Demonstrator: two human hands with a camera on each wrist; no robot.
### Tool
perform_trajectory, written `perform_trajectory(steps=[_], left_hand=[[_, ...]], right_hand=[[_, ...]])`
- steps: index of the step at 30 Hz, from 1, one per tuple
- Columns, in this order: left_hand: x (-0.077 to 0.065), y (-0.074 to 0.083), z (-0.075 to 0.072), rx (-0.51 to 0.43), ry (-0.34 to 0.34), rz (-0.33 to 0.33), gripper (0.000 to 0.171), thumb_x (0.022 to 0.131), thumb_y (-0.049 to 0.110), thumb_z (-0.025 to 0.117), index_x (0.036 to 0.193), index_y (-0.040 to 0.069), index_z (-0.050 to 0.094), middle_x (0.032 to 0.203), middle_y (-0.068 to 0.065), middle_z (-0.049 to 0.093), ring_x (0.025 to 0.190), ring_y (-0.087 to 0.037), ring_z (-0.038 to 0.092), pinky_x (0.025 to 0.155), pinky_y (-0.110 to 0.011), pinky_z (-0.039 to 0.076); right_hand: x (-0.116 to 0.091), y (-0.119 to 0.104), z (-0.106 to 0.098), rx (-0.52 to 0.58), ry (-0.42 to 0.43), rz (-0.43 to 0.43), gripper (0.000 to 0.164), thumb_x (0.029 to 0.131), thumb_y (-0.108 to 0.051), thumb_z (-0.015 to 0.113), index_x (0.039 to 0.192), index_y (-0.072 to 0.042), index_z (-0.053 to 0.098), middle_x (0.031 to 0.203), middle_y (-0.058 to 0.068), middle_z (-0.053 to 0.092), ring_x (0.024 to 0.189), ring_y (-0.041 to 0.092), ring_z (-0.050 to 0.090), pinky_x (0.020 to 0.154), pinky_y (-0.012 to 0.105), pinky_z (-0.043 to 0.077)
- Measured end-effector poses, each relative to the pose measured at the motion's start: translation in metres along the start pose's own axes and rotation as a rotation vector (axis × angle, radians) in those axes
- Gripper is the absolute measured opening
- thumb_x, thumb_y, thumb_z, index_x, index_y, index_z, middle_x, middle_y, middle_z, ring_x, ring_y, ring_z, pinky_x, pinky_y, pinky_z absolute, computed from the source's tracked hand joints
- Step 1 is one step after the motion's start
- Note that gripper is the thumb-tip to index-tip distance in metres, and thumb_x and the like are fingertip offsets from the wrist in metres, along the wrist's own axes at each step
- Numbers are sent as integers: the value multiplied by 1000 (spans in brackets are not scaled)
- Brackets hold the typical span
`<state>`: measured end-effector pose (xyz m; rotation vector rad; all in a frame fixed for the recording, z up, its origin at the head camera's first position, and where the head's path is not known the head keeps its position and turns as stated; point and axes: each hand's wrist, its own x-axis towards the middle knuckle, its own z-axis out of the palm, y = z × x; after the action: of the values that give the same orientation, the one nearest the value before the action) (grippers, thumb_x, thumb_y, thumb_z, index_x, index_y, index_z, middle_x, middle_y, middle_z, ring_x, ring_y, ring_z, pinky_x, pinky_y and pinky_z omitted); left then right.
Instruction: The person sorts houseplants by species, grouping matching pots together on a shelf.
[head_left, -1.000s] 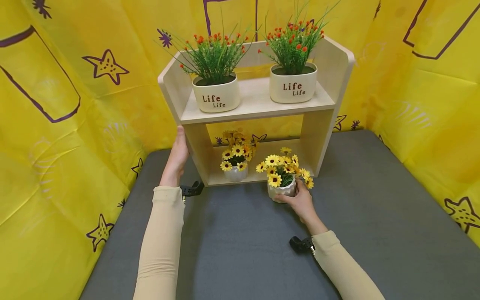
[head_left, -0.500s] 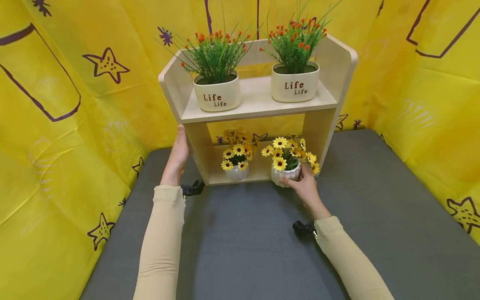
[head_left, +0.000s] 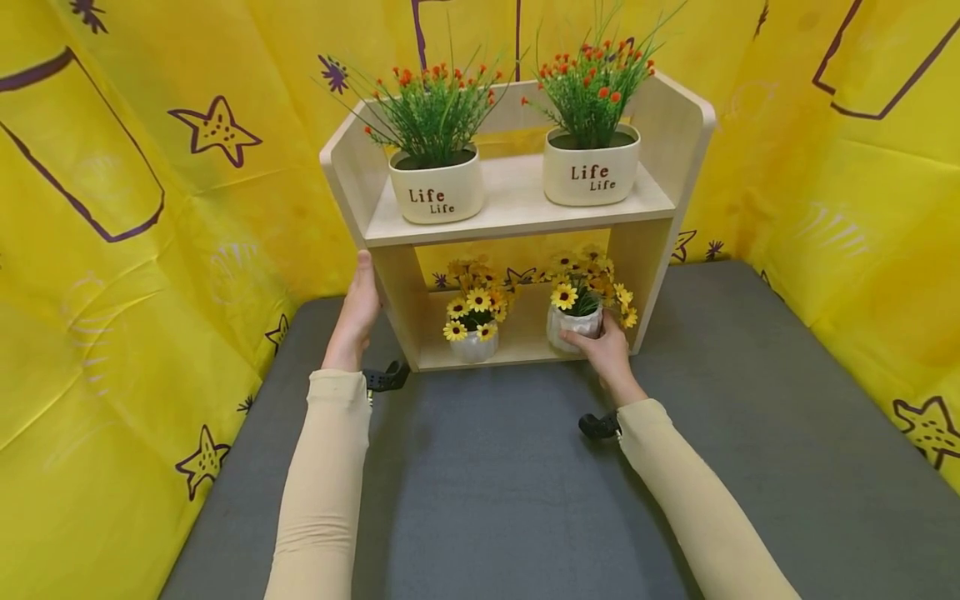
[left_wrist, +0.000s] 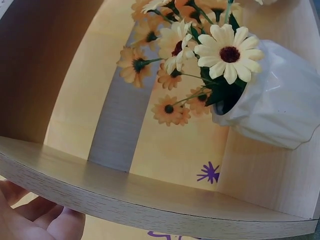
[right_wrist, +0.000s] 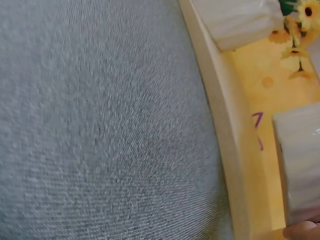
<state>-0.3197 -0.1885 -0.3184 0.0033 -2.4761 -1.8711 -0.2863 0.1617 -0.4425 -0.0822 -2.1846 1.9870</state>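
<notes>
My right hand (head_left: 613, 354) grips a small white flowerpot (head_left: 564, 329) of yellow daisies, thumb in front and fingers at its right side. The pot is inside the lower right of a pale wooden shelf (head_left: 517, 221); in the right wrist view the held pot (right_wrist: 302, 165) shows beyond the shelf's front edge (right_wrist: 212, 100), with a fingertip at its base. My left hand (head_left: 356, 308) rests against the outside of the shelf's left panel, its fingers partly hidden. A matching pot (head_left: 474, 346) of yellow daisies stands lower left, seen also as the white pot (left_wrist: 285, 95) in the left wrist view.
Two cream oval planters, the left planter (head_left: 438, 196) and the right planter (head_left: 588, 179), stand on the upper board with red-flowered grass. Grey cloth (head_left: 480, 483) covers the table. Behind and beside it hangs a yellow printed curtain (head_left: 150, 333).
My right hand has carried the daisy pot from in front of the shelf, up and back, into the lower compartment. My left hand has stayed at the side panel.
</notes>
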Motion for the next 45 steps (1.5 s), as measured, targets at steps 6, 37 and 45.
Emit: perform_trajectory(steps=[6, 37, 45], left_hand=[[-1, 0, -1, 24, 1, -2, 90, 84, 74, 16, 150, 16, -1, 154, -3, -3, 138, -18, -3, 109, -40, -2], [1, -1, 4, 37, 1, 14, 89, 84, 74, 15, 150, 16, 0, 154, -4, -2, 138, -20, -3, 109, -42, -2], [0, 1, 3, 28, 14, -3, 88, 84, 73, 16, 150, 16, 3, 154, -3, 1, 138, -20, 0, 109, -42, 0]], right_hand=[[13, 18, 4, -40, 41, 3, 76, 76, -21, 79, 138, -4, 37, 129, 16, 47, 115, 27, 45, 94, 42, 38], [21, 39, 3, -76, 2, 10, 89, 79, -22, 76, 144, 0, 19, 139, 20, 34, 125, 32, 35, 101, 43, 31], [9, 38, 0, -73, 6, -72, 90, 79, -15, 76, 145, -2, 18, 146, 19, 24, 134, 29, 21, 107, 43, 21]])
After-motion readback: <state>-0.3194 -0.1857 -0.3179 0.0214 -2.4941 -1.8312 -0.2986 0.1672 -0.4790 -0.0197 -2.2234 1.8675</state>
